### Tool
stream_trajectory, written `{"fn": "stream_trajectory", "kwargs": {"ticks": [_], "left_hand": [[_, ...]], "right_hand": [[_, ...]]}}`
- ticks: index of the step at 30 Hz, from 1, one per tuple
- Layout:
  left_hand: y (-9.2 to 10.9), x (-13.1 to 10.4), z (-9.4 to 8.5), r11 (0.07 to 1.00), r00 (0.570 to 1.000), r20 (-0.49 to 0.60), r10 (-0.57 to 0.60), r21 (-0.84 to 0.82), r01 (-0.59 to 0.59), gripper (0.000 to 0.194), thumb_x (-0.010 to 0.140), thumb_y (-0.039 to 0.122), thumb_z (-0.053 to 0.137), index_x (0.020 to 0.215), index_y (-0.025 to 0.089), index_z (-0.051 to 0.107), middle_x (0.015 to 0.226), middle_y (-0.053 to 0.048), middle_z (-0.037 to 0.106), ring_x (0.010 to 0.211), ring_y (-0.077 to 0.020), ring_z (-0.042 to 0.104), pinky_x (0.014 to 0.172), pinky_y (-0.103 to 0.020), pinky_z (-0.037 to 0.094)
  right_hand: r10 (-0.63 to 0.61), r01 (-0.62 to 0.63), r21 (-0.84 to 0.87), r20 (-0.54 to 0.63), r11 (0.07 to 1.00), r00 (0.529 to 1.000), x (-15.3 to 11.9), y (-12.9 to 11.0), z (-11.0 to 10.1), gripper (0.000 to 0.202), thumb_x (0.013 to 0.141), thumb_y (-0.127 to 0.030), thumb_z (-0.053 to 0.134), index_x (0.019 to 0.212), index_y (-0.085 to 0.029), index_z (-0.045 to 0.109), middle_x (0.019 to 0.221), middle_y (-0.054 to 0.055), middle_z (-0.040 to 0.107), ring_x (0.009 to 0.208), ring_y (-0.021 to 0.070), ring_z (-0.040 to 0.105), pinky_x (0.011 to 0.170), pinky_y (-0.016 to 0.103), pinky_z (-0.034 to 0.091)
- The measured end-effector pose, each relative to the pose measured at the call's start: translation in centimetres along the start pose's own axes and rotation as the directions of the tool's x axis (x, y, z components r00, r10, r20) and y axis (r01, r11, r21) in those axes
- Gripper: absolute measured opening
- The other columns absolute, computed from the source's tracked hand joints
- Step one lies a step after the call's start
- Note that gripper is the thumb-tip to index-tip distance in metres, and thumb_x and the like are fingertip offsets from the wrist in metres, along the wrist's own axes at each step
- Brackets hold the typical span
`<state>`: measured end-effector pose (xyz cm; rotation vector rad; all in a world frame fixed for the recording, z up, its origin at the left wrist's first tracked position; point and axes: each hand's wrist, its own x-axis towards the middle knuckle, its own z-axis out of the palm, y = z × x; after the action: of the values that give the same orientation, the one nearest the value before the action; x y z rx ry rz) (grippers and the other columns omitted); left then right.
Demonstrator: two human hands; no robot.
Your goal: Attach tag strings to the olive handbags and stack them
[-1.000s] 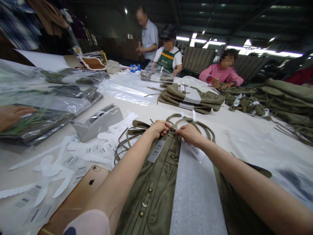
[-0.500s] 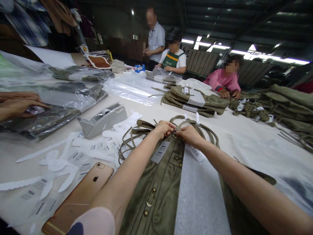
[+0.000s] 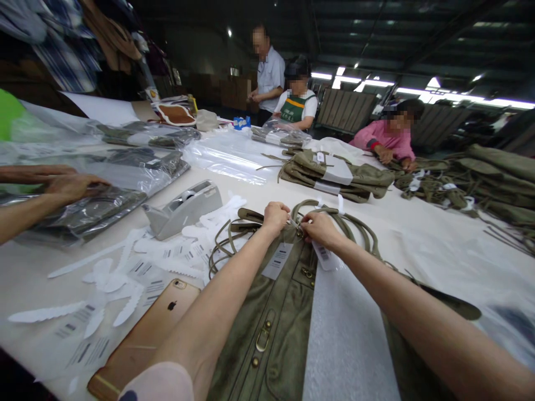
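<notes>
At bag [image 3: 267, 334] top, hands [image 3: 276, 216] pinched together

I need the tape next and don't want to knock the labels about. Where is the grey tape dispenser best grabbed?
Probably by its tall rear end, around the roll, coming from above: the tape dispenser lies flat on the table, its low nose pointing toward the barcode labels, so a top grip across its side walls should clear them.

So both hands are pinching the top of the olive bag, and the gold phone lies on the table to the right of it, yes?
Not quite. In the head view the gold phone lies left of the olive bag, not right. Both the left hand and right hand do pinch its top.
</notes>
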<state>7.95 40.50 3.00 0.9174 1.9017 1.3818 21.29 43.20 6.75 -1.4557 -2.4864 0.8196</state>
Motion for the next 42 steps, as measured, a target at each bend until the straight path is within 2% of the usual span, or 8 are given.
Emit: {"fn": "stream_trajectory", "kwargs": {"ticks": [3, 6, 15, 20, 27, 34, 39, 42], "left_hand": [[0.1, -0.1, -0.4, 1.0, 1.0, 0.009, 0.014, -0.01, -0.014, 0.021, 0.058, 0.005, 0.064, 0.077, 0.013, 0.066, 0.063, -0.001, 0.061, 0.054, -0.0088, 0.051, 0.055, -0.02, 0.042], [0.1, -0.2, -0.5, 1.0, 1.0, 0.014, 0.018, -0.024, -0.018, 0.021, 0.061, 0.008, 0.064, 0.081, 0.013, 0.066, 0.064, -0.001, 0.062, 0.054, -0.0083, 0.051, 0.056, -0.021, 0.042], [0.0, -0.6, -0.5, 0.999, 0.999, 0.023, 0.04, -0.018, -0.04, 0.018, 0.062, 0.006, 0.064, 0.08, 0.012, 0.065, 0.062, 0.0, 0.06, 0.053, -0.0081, 0.051, 0.056, -0.021, 0.042], [0.0, -0.9, -0.6, 0.999, 0.997, 0.059, 0.046, 0.016, -0.047, 0.018, 0.061, 0.001, 0.061, 0.075, 0.011, 0.065, 0.055, 0.002, 0.056, 0.05, -0.008, 0.048, 0.055, -0.021, 0.041], [0.3, -1.8, -0.9, 0.998, 0.988, 0.148, 0.041, 0.036, -0.047, 0.019, 0.059, -0.001, 0.057, 0.072, 0.011, 0.066, 0.047, 0.003, 0.051, 0.042, -0.0075, 0.041, 0.046, -0.022, 0.033], [0.3, -2.0, -0.6, 0.996, 0.993, 0.116, 0.017, 0.085, -0.027, 0.018, 0.052, -0.003, 0.059, 0.054, 0.014, 0.063, 0.04, 0.003, 0.046, 0.047, -0.0103, 0.043, 0.049, -0.023, 0.032], [0.6, -2.3, -0.9, 0.999, 0.982, 0.184, -0.048, -0.005, 0.05, 0.015, 0.057, 0.0, 0.057, 0.054, 0.014, 0.059, 0.036, 0.005, 0.042, 0.039, -0.0078, 0.037, 0.043, -0.022, 0.026], [1.0, -2.4, -1.5, 0.988, 0.956, 0.277, -0.091, -0.092, 0.121, 0.013, 0.06, 0.001, 0.056, 0.056, 0.013, 0.058, 0.037, 0.005, 0.043, 0.035, -0.0065, 0.035, 0.039, -0.021, 0.022]], "right_hand": [[-0.109, 0.102, -0.157, -0.037, 0.982, 0.993, 0.6, -0.4, 0.5, 0.029, 0.083, -0.026, 0.045, 0.103, -0.017, 0.064, 0.075, 0.006, 0.065, 0.069, 0.0156, 0.06, 0.063, 0.023, 0.039], [-0.173, 0.17, -0.176, -0.002, 0.97, 0.985, 1.2, -0.4, 0.8, 0.029, 0.085, -0.028, 0.043, 0.1, -0.018, 0.066, 0.087, 0.007, 0.066, 0.081, 0.017, 0.059, 0.066, 0.023, 0.038], [-0.177, 0.169, -0.154, -0.04, 0.974, 0.983, 1.6, -0.1, 1.5, 0.026, 0.085, -0.025, 0.043, 0.089, -0.016, 0.067, 0.084, 0.008, 0.066, 0.081, 0.017, 0.058, 0.068, 0.023, 0.036], [-0.174, 0.163, -0.132, -0.072, 0.978, 0.982, 1.7, 0.4, 1.9, 0.025, 0.086, -0.024, 0.042, 0.092, -0.016, 0.066, 0.09, 0.009, 0.066, 0.086, 0.0181, 0.058, 0.07, 0.024, 0.036], [-0.188, 0.181, -0.092, -0.08, 0.979, 0.979, 1.6, 0.8, 2.2, 0.024, 0.088, -0.025, 0.041, 0.089, -0.017, 0.064, 0.087, 0.008, 0.066, 0.084, 0.0176, 0.059, 0.069, 0.023, 0.036], [-0.187, 0.181, -0.068, -0.095, 0.981, 0.978, 1.7, 1.2, 2.7, 0.022, 0.087, -0.023, 0.042, 0.085, -0.017, 0.063, 0.085, 0.008, 0.065, 0.083, 0.0183, 0.058, 0.07, 0.024, 0.035], [-0.2, 0.198, -0.036, -0.072, 0.98, 0.977, 1.4, 0.9, 1.8, 0.023, 0.085, -0.023, 0.043, 0.076, -0.014, 0.062, 0.074, 0.007, 0.063, 0.074, 0.0162, 0.057, 0.064, 0.024, 0.035], [-0.16, 0.15, 0.176, 0.044, 0.973, 0.986, 0.8, 0.8, 0.3, 0.017, 0.079, -0.022, 0.05, 0.069, -0.014, 0.061, 0.062, 0.003, 0.058, 0.06, 0.0132, 0.052, 0.056, 0.023, 0.034]]}}
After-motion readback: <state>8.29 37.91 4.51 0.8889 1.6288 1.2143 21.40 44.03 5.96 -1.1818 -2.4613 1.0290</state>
